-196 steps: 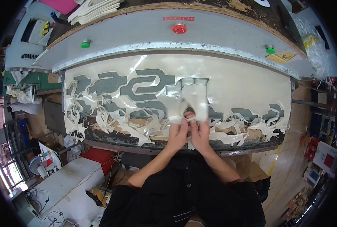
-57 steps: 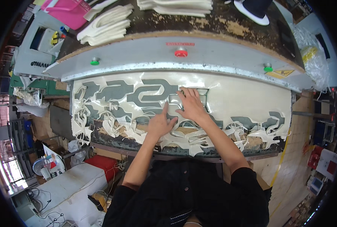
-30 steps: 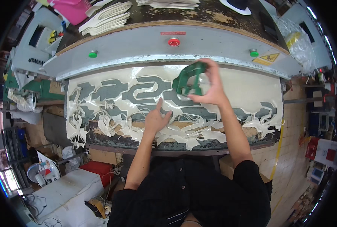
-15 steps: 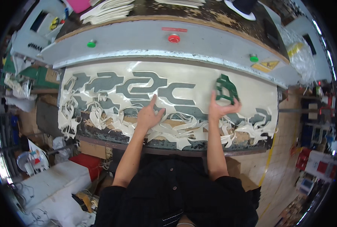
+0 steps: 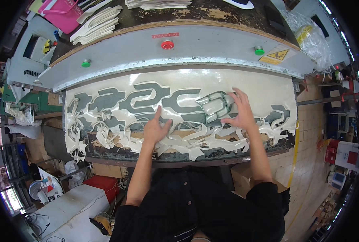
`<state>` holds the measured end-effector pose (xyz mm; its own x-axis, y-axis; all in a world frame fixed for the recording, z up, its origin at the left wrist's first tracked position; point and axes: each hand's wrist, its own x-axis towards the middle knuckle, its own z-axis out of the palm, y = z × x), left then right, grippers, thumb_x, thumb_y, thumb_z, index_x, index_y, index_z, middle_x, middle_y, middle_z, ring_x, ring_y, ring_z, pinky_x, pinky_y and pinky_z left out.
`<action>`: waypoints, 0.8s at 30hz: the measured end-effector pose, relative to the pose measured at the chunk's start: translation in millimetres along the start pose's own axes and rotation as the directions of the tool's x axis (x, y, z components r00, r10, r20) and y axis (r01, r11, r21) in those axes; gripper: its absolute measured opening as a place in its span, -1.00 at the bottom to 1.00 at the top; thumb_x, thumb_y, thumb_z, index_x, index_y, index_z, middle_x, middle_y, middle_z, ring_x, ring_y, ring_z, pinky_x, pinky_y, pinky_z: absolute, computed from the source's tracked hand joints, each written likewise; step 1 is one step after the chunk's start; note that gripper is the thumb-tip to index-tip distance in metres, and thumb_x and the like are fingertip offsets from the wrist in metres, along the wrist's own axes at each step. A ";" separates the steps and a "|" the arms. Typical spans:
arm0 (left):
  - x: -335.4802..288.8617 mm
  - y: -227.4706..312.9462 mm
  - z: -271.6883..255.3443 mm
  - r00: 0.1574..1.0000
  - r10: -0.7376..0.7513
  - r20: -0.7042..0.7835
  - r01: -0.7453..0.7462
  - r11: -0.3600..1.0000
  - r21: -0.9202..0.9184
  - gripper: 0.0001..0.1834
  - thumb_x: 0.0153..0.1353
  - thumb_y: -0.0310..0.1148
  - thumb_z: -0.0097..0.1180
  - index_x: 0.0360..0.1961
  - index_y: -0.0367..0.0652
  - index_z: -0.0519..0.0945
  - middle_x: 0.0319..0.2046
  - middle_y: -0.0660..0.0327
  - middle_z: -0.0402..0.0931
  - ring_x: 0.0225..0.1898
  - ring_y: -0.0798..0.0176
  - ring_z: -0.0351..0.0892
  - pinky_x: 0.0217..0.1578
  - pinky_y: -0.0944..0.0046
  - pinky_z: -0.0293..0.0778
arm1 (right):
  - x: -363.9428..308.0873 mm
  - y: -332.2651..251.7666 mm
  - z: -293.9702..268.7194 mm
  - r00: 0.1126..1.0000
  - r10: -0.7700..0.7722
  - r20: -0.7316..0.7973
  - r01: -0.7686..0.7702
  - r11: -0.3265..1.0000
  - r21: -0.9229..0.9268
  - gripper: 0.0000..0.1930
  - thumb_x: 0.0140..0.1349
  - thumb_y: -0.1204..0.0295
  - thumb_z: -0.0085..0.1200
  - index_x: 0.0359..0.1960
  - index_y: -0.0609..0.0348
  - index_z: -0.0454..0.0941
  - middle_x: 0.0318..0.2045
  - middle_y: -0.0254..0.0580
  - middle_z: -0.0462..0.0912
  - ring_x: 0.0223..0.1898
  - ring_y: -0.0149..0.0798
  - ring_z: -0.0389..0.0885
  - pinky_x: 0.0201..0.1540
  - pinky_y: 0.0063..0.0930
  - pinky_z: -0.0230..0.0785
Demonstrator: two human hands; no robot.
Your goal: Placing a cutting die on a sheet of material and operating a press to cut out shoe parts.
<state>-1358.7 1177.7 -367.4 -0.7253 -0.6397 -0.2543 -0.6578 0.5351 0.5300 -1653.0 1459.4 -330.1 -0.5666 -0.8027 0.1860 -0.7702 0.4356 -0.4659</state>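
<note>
A cutting die (image 5: 215,105), an open frame of thin green-edged metal walls, lies on the cream sheet (image 5: 260,86), right of a forked cut-out. My right hand (image 5: 244,115) spans the die's right end, thumb at its lower edge and fingers at its upper edge. My left hand (image 5: 154,128) rests on the sheet's cut part, index finger stretched forward, thumb apart, nothing held. Several forked cut-outs around it show the grey-green surface (image 5: 183,100) beneath. Twisted cream offcuts (image 5: 195,143) hang along the near edge.
Beyond the sheet runs a grey machine beam (image 5: 127,56) with a red button (image 5: 167,44) and green buttons (image 5: 259,50) on it. Stacks of cut cream pieces (image 5: 99,26) and a pink container (image 5: 62,15) stand on top. A white-covered table (image 5: 72,205) is at lower left.
My right hand has brought the die left and tilted it down from upright onto the sheet beside the forked cut-out. The left hand stays at nearly the same spot; the view has shifted slightly.
</note>
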 end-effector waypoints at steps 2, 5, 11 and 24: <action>0.6 2.1 0.9 1.000 0.007 0.017 -0.007 1.000 0.001 0.00 0.31 0.14 0.30 0.62 -0.17 0.27 -0.35 -0.21 0.74 -0.23 -0.35 0.76 -0.12 -0.15 0.65 | 28.4 12.8 -18.1 0.975 -0.155 0.161 0.165 0.985 -0.051 0.27 -0.33 0.02 0.72 0.52 0.08 0.29 0.46 0.03 0.38 0.51 0.18 0.30 0.61 0.29 -0.02; 0.6 2.5 0.1 1.000 0.008 0.010 -0.008 1.000 0.013 0.01 0.31 0.16 0.29 0.63 -0.16 0.25 -0.34 -0.22 0.74 -0.23 -0.35 0.76 -0.12 -0.15 0.65 | 54.2 22.4 -7.9 0.882 -0.236 0.407 0.237 0.970 0.049 0.38 -0.42 0.14 0.75 0.59 0.00 0.21 0.49 -0.01 0.35 0.57 0.05 0.24 0.68 0.33 -0.15; -3.3 0.4 -1.4 0.999 -0.034 0.003 0.034 0.999 -0.007 0.01 0.30 0.18 0.28 0.64 -0.10 0.24 -0.27 -0.24 0.75 -0.16 -0.34 0.76 -0.07 -0.16 0.65 | 58.7 -5.9 30.1 0.865 -0.229 0.447 0.231 0.972 0.051 0.27 -0.47 0.23 0.68 0.51 0.01 0.36 0.38 0.01 0.45 0.46 0.11 0.36 0.65 0.15 0.00; -0.9 2.0 0.0 0.998 -0.017 0.061 0.014 0.999 0.052 0.03 0.32 0.16 0.28 0.66 -0.11 0.18 -0.29 -0.20 0.76 -0.18 -0.34 0.77 -0.04 -0.16 0.65 | 131.7 -57.7 90.8 0.979 -0.083 0.184 0.076 0.996 0.043 0.20 -0.29 0.06 0.64 0.52 0.15 0.40 0.44 0.06 0.43 0.45 0.13 0.39 0.52 -0.02 0.24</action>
<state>-1359.3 1179.3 -366.0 -0.7248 -0.6141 -0.3124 -0.6777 0.5539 0.4836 -1656.6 1291.5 -357.2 -0.4372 -0.8972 0.0620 -0.7977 0.3550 -0.4875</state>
